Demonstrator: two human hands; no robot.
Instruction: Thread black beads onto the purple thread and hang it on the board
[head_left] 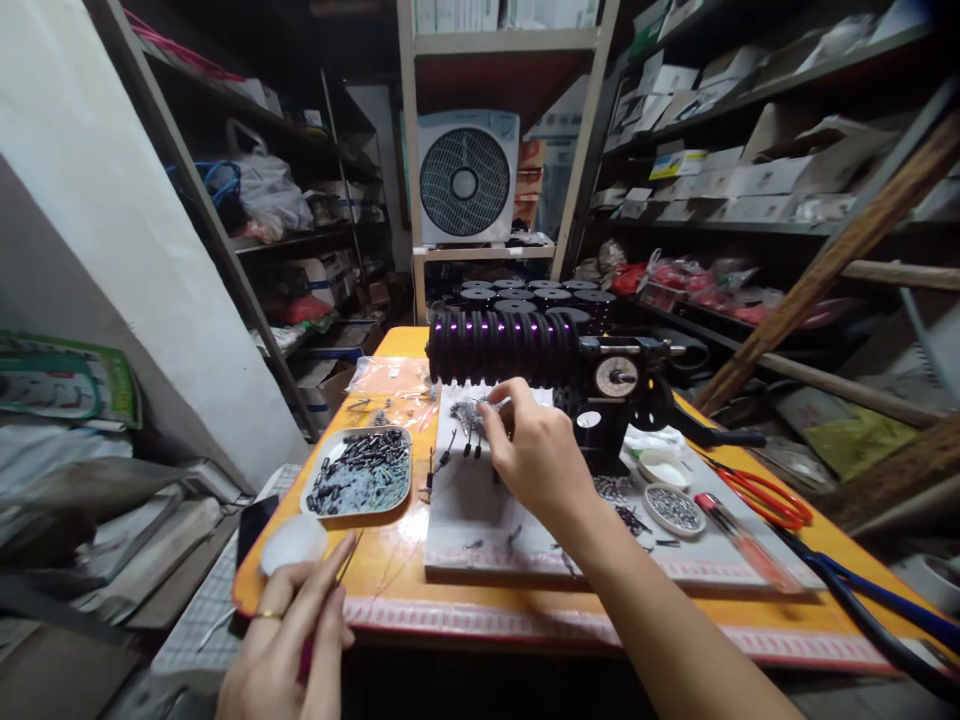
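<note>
Orange tabletop (525, 610) w/ black winder machine (525, 350) at back. Right hand (536, 450), arm stretched fwd, fingers pinching small parts (471, 415) on grey mat (480, 510). Left hand (289, 650) low at near edge, curled round thin tool (341, 572), beside tray of bits (358, 472).

Glossy orange tabletop (390, 585), matt white board (480, 510), shiny black ribbed plastic spool (501, 347), red-handled metal scissors (765, 495).

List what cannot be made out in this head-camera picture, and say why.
- What the right hand pinches: too small, hidden by its fingers.
- The thin tool in the left hand: mostly covered by the fist.
- Pieces in the tray: too small to identify.
- Dial markings on the black machine: too small.
</note>
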